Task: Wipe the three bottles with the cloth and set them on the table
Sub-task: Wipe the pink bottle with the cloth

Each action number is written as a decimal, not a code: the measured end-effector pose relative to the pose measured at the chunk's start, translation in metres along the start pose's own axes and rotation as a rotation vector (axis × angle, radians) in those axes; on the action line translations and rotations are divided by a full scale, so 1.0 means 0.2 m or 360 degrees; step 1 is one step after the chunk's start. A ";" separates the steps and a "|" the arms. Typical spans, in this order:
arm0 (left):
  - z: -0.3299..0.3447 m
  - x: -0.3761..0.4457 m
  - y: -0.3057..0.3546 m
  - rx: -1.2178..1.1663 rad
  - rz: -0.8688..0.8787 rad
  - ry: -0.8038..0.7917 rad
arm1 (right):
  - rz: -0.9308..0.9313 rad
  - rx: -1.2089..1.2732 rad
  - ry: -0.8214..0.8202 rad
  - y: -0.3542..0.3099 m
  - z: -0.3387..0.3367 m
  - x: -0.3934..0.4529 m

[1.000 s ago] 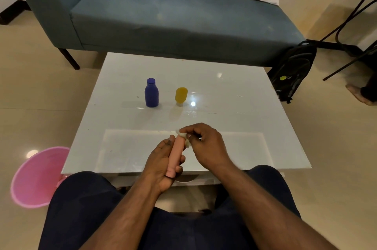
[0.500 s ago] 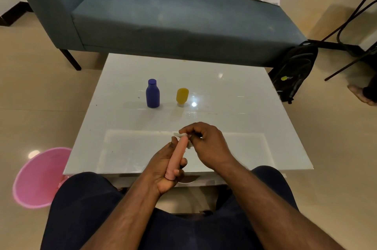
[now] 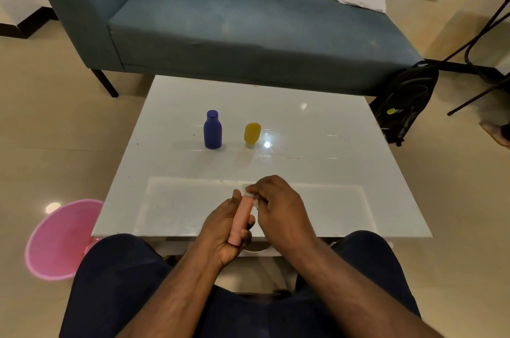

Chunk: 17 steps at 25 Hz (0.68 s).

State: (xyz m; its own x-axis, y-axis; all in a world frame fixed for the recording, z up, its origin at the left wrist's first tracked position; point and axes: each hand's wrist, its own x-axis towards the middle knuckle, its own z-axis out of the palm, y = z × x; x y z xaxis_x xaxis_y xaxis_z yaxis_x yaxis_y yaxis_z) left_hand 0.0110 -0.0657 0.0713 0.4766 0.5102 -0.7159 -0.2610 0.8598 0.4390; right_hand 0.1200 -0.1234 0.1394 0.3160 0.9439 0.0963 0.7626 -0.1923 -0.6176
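Hands: left grip clamped on pink bottle; right grip pinching cloth at cap.

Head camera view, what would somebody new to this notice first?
First the two hands at the near edge of the white table: the left hand holds a pink bottle in its grip while the right hand presses a small white cloth to its top. Farther back on the table stand a blue bottle and, to its right, a yellow bottle.
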 end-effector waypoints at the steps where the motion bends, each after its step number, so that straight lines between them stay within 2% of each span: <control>1: 0.00 0.01 -0.01 -0.0014 -0.0019 -0.0016 | -0.0047 -0.0028 0.0014 0.00 0.02 -0.03; 7: 0.02 -0.01 -0.02 0.0026 -0.0044 -0.0047 | 0.0061 -0.0065 -0.0028 0.04 0.04 0.06; 13: 0.00 -0.01 0.00 -0.0190 -0.0094 -0.0129 | -0.0206 -0.0123 -0.0123 0.00 0.12 -0.14; 17: 0.00 0.01 0.00 -0.0036 -0.0073 -0.0046 | -0.0099 -0.0086 -0.0060 0.05 0.10 -0.01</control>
State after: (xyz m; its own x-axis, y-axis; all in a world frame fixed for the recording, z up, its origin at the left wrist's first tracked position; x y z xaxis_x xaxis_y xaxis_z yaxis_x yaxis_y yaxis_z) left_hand 0.0128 -0.0656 0.0700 0.5127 0.4697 -0.7187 -0.2573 0.8827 0.3933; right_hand 0.1163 -0.1227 0.1179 0.2461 0.9638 0.1031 0.8097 -0.1460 -0.5684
